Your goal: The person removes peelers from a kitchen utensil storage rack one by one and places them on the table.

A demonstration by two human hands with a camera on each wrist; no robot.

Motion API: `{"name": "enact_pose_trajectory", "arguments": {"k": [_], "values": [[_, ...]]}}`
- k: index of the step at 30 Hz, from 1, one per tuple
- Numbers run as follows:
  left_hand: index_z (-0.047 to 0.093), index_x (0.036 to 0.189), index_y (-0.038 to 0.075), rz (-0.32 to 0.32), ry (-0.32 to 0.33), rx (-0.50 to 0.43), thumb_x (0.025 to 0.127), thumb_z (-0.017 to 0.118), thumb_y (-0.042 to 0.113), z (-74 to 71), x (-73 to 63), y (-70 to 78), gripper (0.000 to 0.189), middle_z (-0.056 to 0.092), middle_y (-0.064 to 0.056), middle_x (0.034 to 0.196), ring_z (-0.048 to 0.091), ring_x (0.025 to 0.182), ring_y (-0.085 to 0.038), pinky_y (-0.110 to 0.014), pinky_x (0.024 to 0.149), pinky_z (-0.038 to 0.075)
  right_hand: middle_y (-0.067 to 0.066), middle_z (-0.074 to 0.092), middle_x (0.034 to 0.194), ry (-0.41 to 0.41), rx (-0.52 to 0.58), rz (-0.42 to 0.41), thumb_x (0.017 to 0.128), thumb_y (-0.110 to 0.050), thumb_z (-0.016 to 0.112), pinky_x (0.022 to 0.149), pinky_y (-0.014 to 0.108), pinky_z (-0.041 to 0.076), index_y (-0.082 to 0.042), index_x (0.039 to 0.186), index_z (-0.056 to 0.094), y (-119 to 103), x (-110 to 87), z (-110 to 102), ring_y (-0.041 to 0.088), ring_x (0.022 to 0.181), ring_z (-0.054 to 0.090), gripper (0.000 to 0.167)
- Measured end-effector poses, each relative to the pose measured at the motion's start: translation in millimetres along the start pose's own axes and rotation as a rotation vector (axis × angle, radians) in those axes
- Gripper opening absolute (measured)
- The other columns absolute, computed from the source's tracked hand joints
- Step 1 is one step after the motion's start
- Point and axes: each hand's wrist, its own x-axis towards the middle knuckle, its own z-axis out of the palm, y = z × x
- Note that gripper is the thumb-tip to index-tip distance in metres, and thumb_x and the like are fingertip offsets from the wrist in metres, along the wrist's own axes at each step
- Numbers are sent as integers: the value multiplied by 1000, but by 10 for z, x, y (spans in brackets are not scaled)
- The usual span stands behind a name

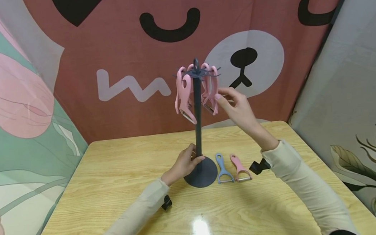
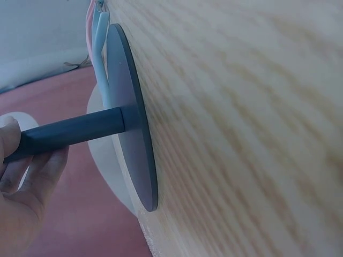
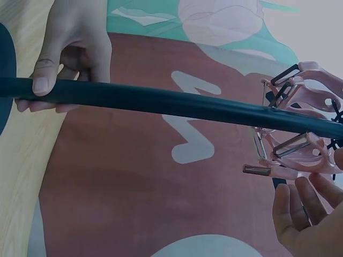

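A dark upright stand (image 1: 199,131) with a round base (image 1: 200,177) bears several pink Y-shaped peelers (image 1: 185,96) on the hooks around its top. Low on the pole, my left hand (image 1: 185,162) grips it just above the base; the left wrist view shows thumb and fingers around the pole (image 2: 80,129). Up at the hooks, my right hand (image 1: 240,110) pinches a pink peeler (image 1: 214,81) on the right side between thumb and fingers. In the right wrist view that peeler (image 3: 284,172) hangs at the fingertips, partly covered by them.
On the wooden table (image 1: 131,193), right of the base, lie a blue peeler (image 1: 221,165) and a pink peeler (image 1: 238,163) side by side. A printed bear curtain (image 1: 126,114) hangs behind the table, and another patterned curtain (image 1: 342,97) stands at the right.
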Motion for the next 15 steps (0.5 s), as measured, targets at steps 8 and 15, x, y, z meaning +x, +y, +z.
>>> {"name": "enact_pose_trajectory", "arguments": {"k": [8,15], "values": [[53,108,4,-11,-7,-7,96,67,13,4,-1,0,20,65,-8,96,67,83,-19,-25,68,55,9,63,108,2,37,19,101,-7,56,86,29,49,4,123,62,-38,17,16,24,96,58,25],[53,109,4,-14,-6,0,96,67,13,5,6,6,20,65,-8,97,68,84,-17,-24,69,56,19,61,104,1,45,9,99,2,53,81,27,49,14,119,57,-271,-4,39,20,90,57,24]]}}
